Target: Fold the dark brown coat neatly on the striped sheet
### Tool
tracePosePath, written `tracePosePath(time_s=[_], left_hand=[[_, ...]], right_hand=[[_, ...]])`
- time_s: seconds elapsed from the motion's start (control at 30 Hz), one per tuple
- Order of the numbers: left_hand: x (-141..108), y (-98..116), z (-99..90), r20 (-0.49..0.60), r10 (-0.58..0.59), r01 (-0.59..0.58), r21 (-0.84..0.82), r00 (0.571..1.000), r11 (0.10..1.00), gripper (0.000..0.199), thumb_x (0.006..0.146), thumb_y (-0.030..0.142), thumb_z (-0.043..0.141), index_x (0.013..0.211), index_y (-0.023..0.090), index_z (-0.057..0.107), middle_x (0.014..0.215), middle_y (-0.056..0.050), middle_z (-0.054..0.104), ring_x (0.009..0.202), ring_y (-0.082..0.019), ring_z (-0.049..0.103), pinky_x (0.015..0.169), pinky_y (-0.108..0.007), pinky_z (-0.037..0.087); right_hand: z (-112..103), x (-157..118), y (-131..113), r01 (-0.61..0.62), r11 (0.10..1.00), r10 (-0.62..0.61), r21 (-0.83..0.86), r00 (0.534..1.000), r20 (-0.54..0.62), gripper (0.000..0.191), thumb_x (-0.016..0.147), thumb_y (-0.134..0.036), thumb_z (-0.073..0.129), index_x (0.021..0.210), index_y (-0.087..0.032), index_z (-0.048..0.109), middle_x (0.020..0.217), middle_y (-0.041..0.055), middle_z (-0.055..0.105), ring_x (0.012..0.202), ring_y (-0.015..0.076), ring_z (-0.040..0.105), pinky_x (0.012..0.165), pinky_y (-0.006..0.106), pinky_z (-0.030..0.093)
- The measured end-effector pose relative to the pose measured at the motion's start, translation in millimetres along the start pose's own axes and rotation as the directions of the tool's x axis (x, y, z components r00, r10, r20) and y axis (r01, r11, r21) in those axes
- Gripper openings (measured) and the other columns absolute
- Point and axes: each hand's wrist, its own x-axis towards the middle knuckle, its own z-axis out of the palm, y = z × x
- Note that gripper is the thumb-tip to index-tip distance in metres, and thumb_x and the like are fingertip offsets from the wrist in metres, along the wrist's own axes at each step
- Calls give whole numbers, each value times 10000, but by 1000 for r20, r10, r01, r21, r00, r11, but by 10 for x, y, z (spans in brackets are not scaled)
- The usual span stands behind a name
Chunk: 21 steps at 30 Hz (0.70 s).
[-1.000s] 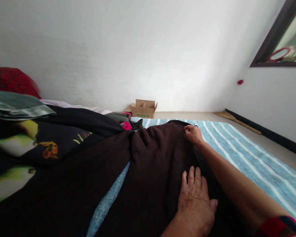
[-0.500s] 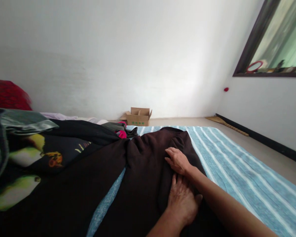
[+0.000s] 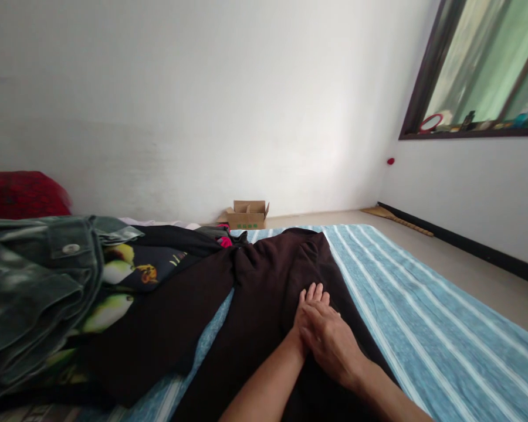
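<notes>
Dark brown garment [image 3: 268, 275] lies spread in the middle of the scene on a blue striped cloth [image 3: 413, 299], with a black printed garment [image 3: 152, 266] to its left. The left hand [image 3: 308, 298] rests flat on its right part, fingers only slightly spread and apparently gripping nothing; the right hand [image 3: 332, 340] lies across the back of it, and whether its hidden fingertips pinch any cloth I cannot tell. The step looks like flattening the cloth: light, even palm pressure seems best, with strokes along the length and the two hands set apart, so one anchors while the other works the creases out. The garment's long axis runs near to far, its narrower end pointing at the far wall [image 3: 202, 94]; towards the near side it divides into two parts, one heading near left, with a blue strip showing between.
</notes>
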Motion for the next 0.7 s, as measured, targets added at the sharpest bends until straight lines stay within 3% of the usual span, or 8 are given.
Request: tracePosePath(time_s=[0.13,0.23,0.33,0.43,0.53,0.7], left_hand=[[6,26,-108,51,-16,14,39,999,999,494,916,359,278,1319,114,423,1459,-102,308,1367,-252,172,1111,-378,124],[67,30,-115,77,-39,34,63,996,997,461,899,344,325,1268,105,464,1439,-129,341,1351,-260,221,1091,-416,184],[105,35,-132,86,-47,39,89,995,995,435,880,347,377,1228,110,486,1430,-132,356,1339,-242,258,1082,-408,223],[101,50,-191,69,-55,46,123,996,991,383,869,310,401,1191,130,504,1418,-107,381,1330,-201,282,1086,-356,227],[74,55,-291,34,-75,69,161,997,985,347,874,261,379,1176,148,506,1414,-78,390,1333,-167,268,1098,-315,190],[-3,-27,-434,1,-190,185,216,982,959,393,898,283,314,1225,120,460,1438,-118,339,1357,-199,208,1101,-361,154]], right_hand=[[-143,-261,32,-45,998,46,49,999,-7,338,816,-265,469,1132,-203,571,1176,82,581,1099,247,512,960,381,381],[-3,-437,199,-139,990,139,32,990,-23,330,833,-290,455,1123,-177,566,1154,108,585,1058,248,542,919,378,417],[195,-553,360,-148,989,148,12,984,-98,459,834,-286,454,1274,-154,463,1268,120,518,1165,249,480,970,385,387],[305,-590,427,-140,990,139,-3,983,-122,498,846,-295,439,1322,-149,419,1245,114,539,1167,242,482,986,390,373],[318,-588,425,-146,989,142,-24,983,-114,451,855,-309,427,1271,-146,485,1239,125,546,1172,263,477,988,419,363],[290,-586,407,-169,984,165,-49,984,-71,411,867,-337,413,1189,-134,567,1256,144,534,1193,288,457,1002,438,337]])
